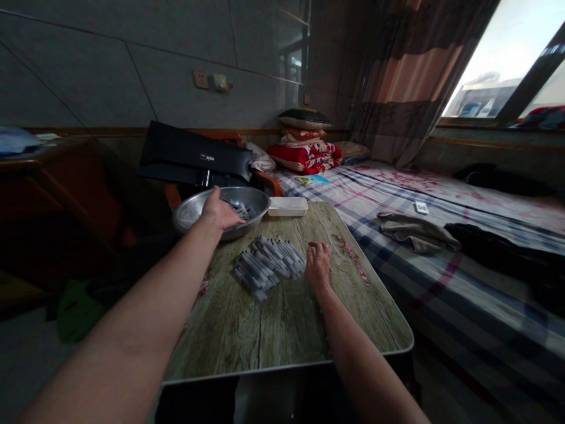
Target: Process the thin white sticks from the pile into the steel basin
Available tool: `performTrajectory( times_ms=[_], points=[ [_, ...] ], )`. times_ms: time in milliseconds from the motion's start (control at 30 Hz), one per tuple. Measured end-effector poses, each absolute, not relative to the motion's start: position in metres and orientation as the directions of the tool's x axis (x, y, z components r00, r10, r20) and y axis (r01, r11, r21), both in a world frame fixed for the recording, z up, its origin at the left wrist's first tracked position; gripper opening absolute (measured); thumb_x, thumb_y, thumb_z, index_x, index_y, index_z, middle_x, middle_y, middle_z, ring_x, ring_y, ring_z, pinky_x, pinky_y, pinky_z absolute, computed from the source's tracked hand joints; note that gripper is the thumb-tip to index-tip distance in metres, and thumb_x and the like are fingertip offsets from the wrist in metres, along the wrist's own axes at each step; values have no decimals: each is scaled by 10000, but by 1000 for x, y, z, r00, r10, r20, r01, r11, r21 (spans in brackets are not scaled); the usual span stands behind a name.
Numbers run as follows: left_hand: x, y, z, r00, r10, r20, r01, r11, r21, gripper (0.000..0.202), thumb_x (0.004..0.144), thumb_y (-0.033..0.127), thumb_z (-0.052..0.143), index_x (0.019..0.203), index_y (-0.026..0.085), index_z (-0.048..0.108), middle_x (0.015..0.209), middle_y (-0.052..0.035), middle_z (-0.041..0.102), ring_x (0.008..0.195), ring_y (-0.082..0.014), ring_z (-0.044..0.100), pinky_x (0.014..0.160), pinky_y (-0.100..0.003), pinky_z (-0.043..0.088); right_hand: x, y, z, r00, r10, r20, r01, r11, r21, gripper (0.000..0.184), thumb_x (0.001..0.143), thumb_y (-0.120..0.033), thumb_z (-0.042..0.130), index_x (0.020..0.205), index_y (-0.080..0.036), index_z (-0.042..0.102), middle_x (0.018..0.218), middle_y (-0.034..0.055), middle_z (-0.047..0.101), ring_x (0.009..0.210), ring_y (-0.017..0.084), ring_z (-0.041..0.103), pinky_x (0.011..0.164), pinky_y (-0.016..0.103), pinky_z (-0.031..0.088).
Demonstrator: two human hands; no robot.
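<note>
My left hand (220,212) reaches over a metal bowl (188,213) at the table's far left corner. Its fingers are spread, and I see nothing held in it. Inside the bowl lie several small pale, slim pieces (243,210), partly hidden by the hand. A pile of slim, translucent pen-like tubes (269,262) with dark ends rests on the table in front of the bowl. Just right of that pile, my right hand (318,268) hovers at or touches the tabletop, fingers loosely bent and apart, with nothing visible in them.
A white plastic tray (288,212) stands at the far edge of the wood-patterned table (300,335). Behind the bowl, a black monitor (194,156) leans on a wooden chair. To the right is a bed (371,259) with a grey cloth (415,232) and folded red bedding (304,156).
</note>
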State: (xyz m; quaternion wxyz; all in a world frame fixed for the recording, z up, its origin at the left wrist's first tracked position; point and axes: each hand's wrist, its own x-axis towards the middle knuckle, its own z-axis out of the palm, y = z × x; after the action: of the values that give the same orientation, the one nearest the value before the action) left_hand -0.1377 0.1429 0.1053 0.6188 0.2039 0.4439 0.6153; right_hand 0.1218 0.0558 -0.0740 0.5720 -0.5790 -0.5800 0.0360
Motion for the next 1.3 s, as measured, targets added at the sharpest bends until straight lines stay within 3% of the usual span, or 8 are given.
performTrajectory(
  times_ms=[100,200,400,500,633,967,1167,1300],
  points=[
    [-153,147,90,-290,936,-200,-419,64,906,544,858,593,585,1262,229,567,1273,-175,612,1234,-371,581,920,-556,531,122,57,-75,334,705,626,637,321,-701,194,943,-248,456,979,-195,639,1027,116,595,1042,262,524,980,434,408],
    [-154,127,60,-443,892,-83,-288,-54,956,284,881,392,607,1131,260,579,1189,-103,661,1117,-255,657,912,-431,550,121,58,-77,330,698,635,652,318,-688,190,952,-246,459,971,-196,641,1014,110,595,1032,257,524,975,428,405],
    [-149,72,19,-125,992,17,-37,-21,999,330,734,288,687,1041,200,606,848,-50,733,741,-188,701,656,-290,545,121,60,-80,319,709,629,668,303,-680,189,949,-238,467,928,-195,650,1015,108,589,1027,249,524,973,410,402],
    [-148,59,10,72,996,-61,167,48,985,269,672,326,714,890,174,673,783,-51,734,677,-192,676,619,-285,524,122,62,-82,339,718,608,662,277,-696,200,946,-246,469,912,-192,659,1020,112,588,1022,252,520,967,412,400],
    [-140,53,3,206,979,-11,370,-67,927,144,629,277,728,761,219,729,764,-22,733,630,-187,631,656,-290,522,123,63,-82,342,736,585,657,258,-709,207,936,-241,472,894,-189,668,1005,111,589,1006,253,514,950,410,400],
    [-84,45,-13,308,921,238,449,-361,817,242,566,70,781,694,269,728,868,-65,696,940,-280,606,1075,-413,416,124,61,-82,346,743,572,645,254,-721,181,916,-225,499,871,-198,672,975,95,577,984,247,514,938,398,408],
    [-67,42,-21,353,889,293,616,-456,642,256,636,-14,682,648,241,692,882,-82,635,966,-292,570,1077,-474,382,123,60,-80,338,759,556,648,241,-723,187,911,-231,502,858,-178,674,972,115,589,988,259,526,938,405,416],
    [-61,33,-20,341,872,351,496,-484,721,257,718,23,663,743,271,730,875,-74,660,937,-276,581,1082,-439,391,121,55,-74,312,775,549,605,283,-744,153,878,-261,535,845,-189,666,971,105,598,997,258,536,949,413,419]
  ],
)
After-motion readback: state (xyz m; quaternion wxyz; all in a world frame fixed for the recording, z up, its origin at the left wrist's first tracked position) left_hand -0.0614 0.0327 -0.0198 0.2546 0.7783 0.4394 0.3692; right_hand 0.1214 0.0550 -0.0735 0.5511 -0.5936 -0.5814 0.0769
